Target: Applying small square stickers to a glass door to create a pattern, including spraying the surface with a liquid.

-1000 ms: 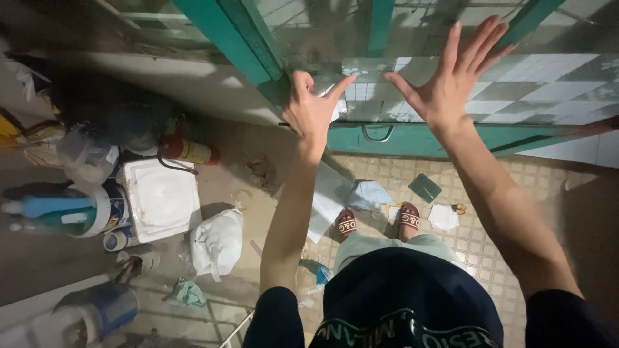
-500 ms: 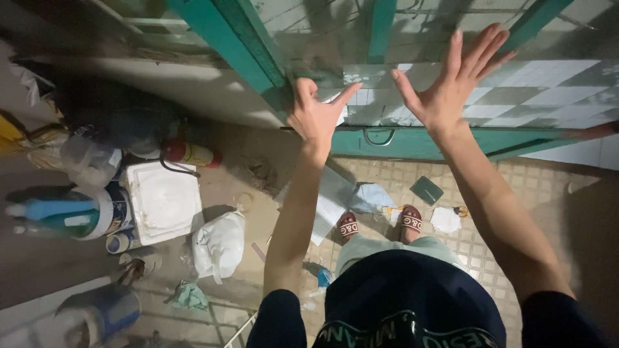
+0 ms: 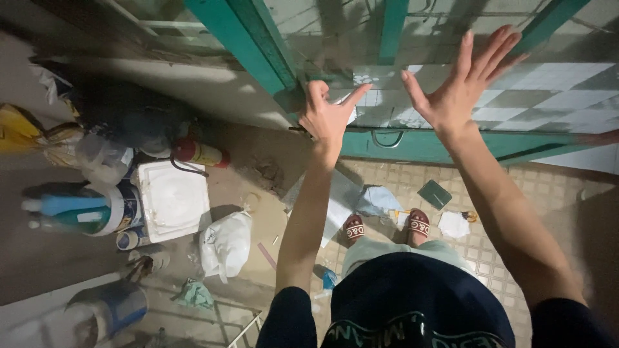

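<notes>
Seen from above, a person's two bare arms reach up to a teal-framed glass door (image 3: pixel 412 71): the left hand (image 3: pixel 330 119) and right hand (image 3: pixel 461 90) are both open, fingers spread and gripping nothing, palms against or just at the pane; actual contact cannot be told. The door stands straight ahead, its metal handle (image 3: pixel 387 138) on the lower rail between the wrists. Below are feet in red slippers (image 3: pixel 385 225) on tiled floor, with a white plastic bag (image 3: pixel 225 245), white square container (image 3: pixel 173 200) and red canister (image 3: pixel 200 153) at left.
</notes>
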